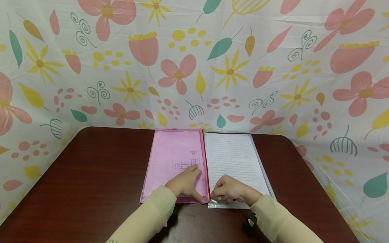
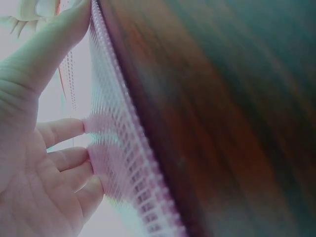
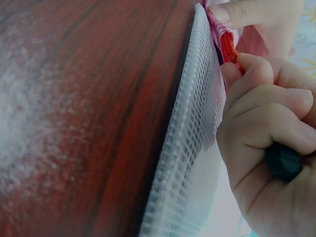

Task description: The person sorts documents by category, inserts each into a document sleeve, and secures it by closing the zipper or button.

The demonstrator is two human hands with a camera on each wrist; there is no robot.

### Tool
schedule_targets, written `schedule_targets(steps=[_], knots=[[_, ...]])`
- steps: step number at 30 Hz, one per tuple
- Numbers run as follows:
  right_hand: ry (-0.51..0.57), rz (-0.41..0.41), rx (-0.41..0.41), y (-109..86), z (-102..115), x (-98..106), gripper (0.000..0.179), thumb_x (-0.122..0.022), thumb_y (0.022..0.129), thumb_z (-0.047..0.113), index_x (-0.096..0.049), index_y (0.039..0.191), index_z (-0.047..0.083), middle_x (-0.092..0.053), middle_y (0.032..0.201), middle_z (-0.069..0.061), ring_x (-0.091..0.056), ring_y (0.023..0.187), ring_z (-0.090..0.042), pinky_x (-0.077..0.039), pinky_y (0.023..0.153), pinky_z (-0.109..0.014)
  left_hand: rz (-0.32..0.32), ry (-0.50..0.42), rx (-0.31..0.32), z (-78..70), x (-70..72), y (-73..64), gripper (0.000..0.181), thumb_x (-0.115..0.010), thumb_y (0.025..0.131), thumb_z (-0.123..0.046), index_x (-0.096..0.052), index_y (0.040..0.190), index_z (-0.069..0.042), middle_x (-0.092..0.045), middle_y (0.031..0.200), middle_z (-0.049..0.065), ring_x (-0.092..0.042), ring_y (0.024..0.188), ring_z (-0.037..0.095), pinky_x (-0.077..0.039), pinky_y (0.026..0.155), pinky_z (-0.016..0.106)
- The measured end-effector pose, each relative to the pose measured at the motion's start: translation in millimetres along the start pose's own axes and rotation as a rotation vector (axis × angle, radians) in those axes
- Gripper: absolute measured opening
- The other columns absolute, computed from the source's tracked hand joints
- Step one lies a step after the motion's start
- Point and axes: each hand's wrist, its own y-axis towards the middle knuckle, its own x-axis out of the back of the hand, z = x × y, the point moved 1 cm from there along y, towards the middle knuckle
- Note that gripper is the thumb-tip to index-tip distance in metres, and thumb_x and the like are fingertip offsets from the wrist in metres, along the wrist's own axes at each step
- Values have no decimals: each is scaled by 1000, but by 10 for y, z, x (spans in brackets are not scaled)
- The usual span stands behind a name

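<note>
A pink zip document pouch lies flat with a printed drawing showing through it, and a red zipper runs down its right edge. My left hand rests on the pouch, fingers spread, with its thumb pressing at the lower right corner. At the zipper's near end, my right hand pinches the red zipper pull between thumb and index finger. A dark, blunt-ended object sits inside its curled fingers; its kind is hidden. Beneath the right hand lies a clear mesh pouch with a printed sheet inside.
Both pouches lie side by side on a dark brown wooden table. Behind the table and along its sides hangs a flowered cloth. Each wrist wears a black device.
</note>
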Motion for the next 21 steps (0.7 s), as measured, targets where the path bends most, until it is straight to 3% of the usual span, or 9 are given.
schedule_targets(steps=[6,21], knots=[[5,-38,-1,50,-20,9,17,-65,76,6,-62,60,2,-47,46,7,-27,38,0,-22,35,-16,0,-4,3,0,-2,-11,110,-88,50,-53,-44,138,-5,-27,153,18,-26,143,29,-28,114,39],[-101,-135,29,139,17,94,23,-70,77,14,-64,63,-3,-48,49,5,-30,41,-3,-26,36,-18,4,10,-1,17,-20,18,111,-87,49,-55,-43,139,-5,-27,154,17,-26,142,28,-29,114,38]])
